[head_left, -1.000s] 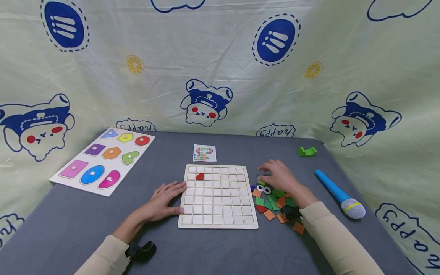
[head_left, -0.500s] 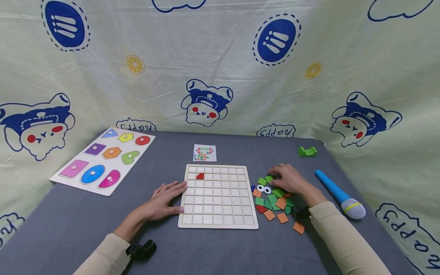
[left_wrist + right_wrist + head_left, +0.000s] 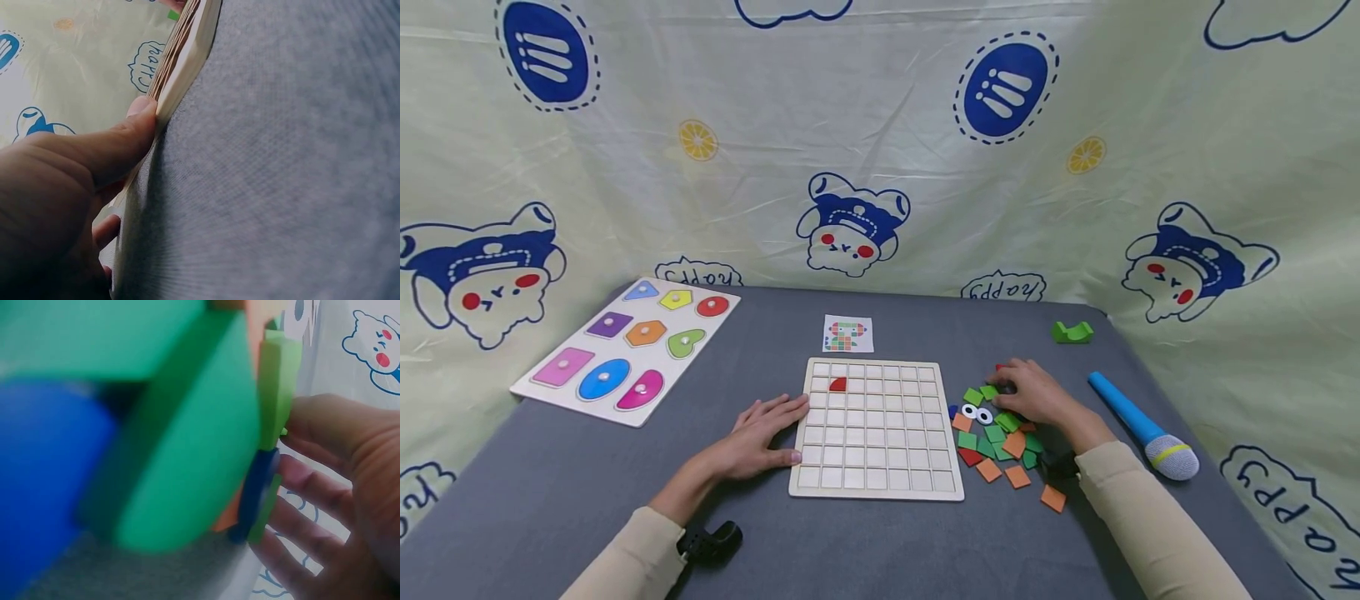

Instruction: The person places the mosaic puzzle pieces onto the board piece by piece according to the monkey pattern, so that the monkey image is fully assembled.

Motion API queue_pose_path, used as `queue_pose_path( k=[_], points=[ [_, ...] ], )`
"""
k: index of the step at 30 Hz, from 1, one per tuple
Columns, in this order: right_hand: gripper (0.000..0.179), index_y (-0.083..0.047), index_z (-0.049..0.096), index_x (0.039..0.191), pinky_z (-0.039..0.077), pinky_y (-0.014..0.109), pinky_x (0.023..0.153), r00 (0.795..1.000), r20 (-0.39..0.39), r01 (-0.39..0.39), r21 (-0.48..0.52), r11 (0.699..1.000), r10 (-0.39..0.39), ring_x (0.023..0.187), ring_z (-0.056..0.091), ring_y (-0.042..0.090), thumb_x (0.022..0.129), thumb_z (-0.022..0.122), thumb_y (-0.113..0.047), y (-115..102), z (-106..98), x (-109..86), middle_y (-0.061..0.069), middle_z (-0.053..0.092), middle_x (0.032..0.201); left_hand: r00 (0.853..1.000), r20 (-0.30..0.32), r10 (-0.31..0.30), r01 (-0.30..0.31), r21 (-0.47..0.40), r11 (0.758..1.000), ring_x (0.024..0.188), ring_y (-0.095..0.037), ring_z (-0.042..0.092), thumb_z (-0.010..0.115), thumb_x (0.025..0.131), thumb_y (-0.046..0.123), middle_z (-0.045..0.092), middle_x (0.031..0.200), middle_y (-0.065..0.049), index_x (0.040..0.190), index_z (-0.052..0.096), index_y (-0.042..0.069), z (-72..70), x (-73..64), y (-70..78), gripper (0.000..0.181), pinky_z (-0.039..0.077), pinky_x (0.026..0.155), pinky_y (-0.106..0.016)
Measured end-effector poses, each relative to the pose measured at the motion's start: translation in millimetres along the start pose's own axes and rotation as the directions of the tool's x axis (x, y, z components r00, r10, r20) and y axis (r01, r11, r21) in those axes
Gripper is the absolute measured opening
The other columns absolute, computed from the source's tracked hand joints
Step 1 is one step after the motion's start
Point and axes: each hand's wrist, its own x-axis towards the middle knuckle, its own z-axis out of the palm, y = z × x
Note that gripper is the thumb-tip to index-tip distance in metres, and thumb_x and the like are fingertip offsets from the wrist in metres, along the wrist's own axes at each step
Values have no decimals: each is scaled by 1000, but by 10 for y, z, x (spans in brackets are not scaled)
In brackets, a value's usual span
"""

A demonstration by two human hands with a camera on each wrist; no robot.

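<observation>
My left hand lies beside the white grid board, its fingers and thumb touching the left edge. The thumb presses the board's side in the left wrist view. One red quarter-round piece sits in the board's second row. At the right, my right hand reaches into the far side of a pile of loose pieces, including green squares, orange squares and white eye pieces. A bit of red shows at its fingertips. In the right wrist view the fingers are loosely spread, tips partly hidden behind pieces.
A small pattern card lies beyond the board. On the left is a shape puzzle board with knobbed pieces. To the right are a blue toy microphone and a green curved block. A printed curtain hangs behind the table.
My right hand has moved right and slightly nearer over the pile, uncovering green pieces. A bit of red now shows at its fingertips. The left hand stays at the board's edge.
</observation>
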Motion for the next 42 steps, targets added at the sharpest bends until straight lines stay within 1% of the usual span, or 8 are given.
queue_pose_path(
  k=[5,15,18,21,25,32,38,42],
  points=[
    [28,-11,69,110,39,39,74,1000,-13,7,18,1000,-7,90,47,24,85,68,-23,10,17,-11,11,59,105,1000,-7,7,-7,-4,1000,144,-39,17,64,88,34,30,155,-11,148,31,7,2,-9,1,73,3,111,-64],
    [25,-11,70,106,42,43,78,999,-35,2,20,1000,-2,93,49,25,85,69,-23,7,31,-25,9,60,101,1000,-17,14,-14,-10,1000,144,-39,17,65,88,34,30,155,-12,148,31,8,-2,-11,3,73,3,111,-64],
    [24,-11,70,106,42,45,79,999,-44,9,27,1000,-8,94,49,26,85,68,-23,-8,12,-48,11,61,103,1000,-17,11,-12,-8,1000,144,-39,17,65,88,34,30,155,-12,148,31,8,10,-11,1,73,3,111,-64],
    [24,-11,69,108,43,48,82,998,-58,24,43,999,-22,98,50,28,87,67,-23,-70,-20,-72,12,61,107,1000,-21,15,-15,-4,1000,144,-39,18,65,88,34,30,155,-12,147,32,8,17,-12,2,73,4,111,-64],
    [26,-11,69,110,44,48,83,997,-70,48,71,996,-43,101,50,28,88,66,-24,-245,-83,-82,10,62,107,1000,-22,15,-16,-11,1000,144,-39,17,65,88,34,30,155,-12,147,32,8,16,-13,0,73,3,111,-64],
    [25,-12,68,110,45,42,80,991,-82,111,116,987,-102,99,50,22,88,66,-25,-667,-139,-52,6,62,107,1000,-19,14,-14,-14,1000,144,-39,16,65,88,36,30,155,-11,148,31,9,19,-15,-21,74,2,111,-64],
    [25,-11,68,108,44,36,77,978,-99,194,102,976,-184,96,50,24,86,68,-22,-997,-92,56,6,63,103,1000,-18,12,-12,-19,1000,145,-39,16,65,88,36,30,155,-11,148,31,9,20,-16,-19,74,2,111,-64],
    [25,-12,69,106,45,36,78,975,-108,203,63,977,-196,94,50,20,84,71,-25,-1209,-26,171,3,63,99,1000,-25,16,-16,-13,1000,144,-38,17,65,88,35,30,155,-11,148,31,8,19,-14,-9,74,3,112,-63]
  ],
)
